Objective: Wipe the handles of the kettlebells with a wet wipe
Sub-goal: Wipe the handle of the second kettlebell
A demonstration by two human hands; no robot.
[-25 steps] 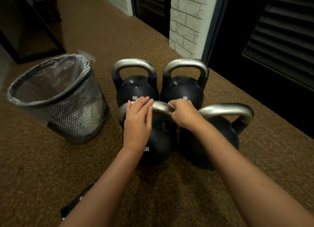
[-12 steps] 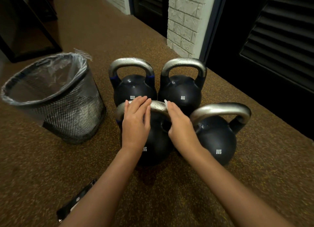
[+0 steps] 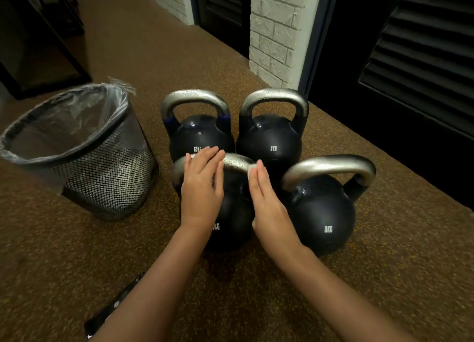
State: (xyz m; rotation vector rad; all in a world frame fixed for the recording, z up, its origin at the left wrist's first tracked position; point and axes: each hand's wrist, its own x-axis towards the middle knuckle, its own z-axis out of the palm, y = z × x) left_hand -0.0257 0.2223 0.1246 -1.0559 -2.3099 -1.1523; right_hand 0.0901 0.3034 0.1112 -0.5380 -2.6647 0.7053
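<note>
Several black kettlebells with silver handles stand together on the brown speckled floor. My left hand (image 3: 201, 188) lies flat with straight fingers on the handle (image 3: 237, 161) of the near-left kettlebell (image 3: 236, 213). My right hand (image 3: 269, 203) presses a white wet wipe (image 3: 250, 169) against the right side of that same handle, fingers straight. Only edges of the wipe show, at the fingertips and under the palm. The near-right 8 kg kettlebell (image 3: 323, 213) stands just right of my right hand. Behind are the 12 kg kettlebell (image 3: 200, 136) and another 8 kg kettlebell (image 3: 269, 139).
A black mesh bin (image 3: 110, 188) lined with a clear bag stands left of the kettlebells. A black packet (image 3: 112, 308) lies on the floor at the lower left. A white brick pillar (image 3: 277, 34) and dark louvred doors rise behind and to the right.
My right hand went from curled over the top of the near-left handle to straight fingers laid down its right side. My left hand stayed on the handle.
</note>
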